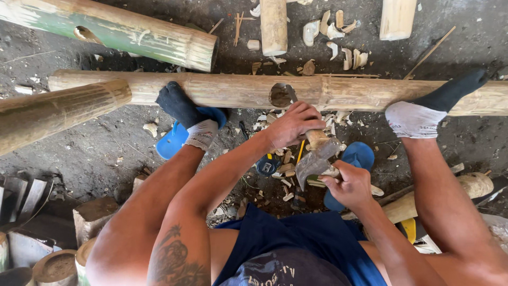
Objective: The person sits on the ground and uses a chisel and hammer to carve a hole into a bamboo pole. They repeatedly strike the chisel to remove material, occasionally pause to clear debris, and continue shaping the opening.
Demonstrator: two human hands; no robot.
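Head view looks straight down at a person seated over a long bamboo pole (238,90) that lies crosswise on the dirt floor (95,153), with both feet in dark-toed socks pressed against it: the left foot (185,114) near the middle left and the right foot (423,114) toward the right end. A rounded hole (279,95) is cut in the pole's near side between the feet. The left hand (291,124) has its fingers closed around the wooden handle of a chisel (312,135), whose metal blade runs up into the hole. The right hand (349,185) grips the shaft of a hammer (315,161), fingers wrapped shut, its grey metal head lying against the butt of the chisel handle just below the left hand. Two blue sandals (174,140) lie on the floor under the legs, one beside each foot. Pale bamboo chips (338,32) are scattered beyond the pole and below the hole. A greenish bamboo section (121,34) lies at an angle at upper left, another thick bamboo piece (58,111) juts in from the left edge, overlapping the pole's left end, and two short cut lengths (273,26) stand at the top
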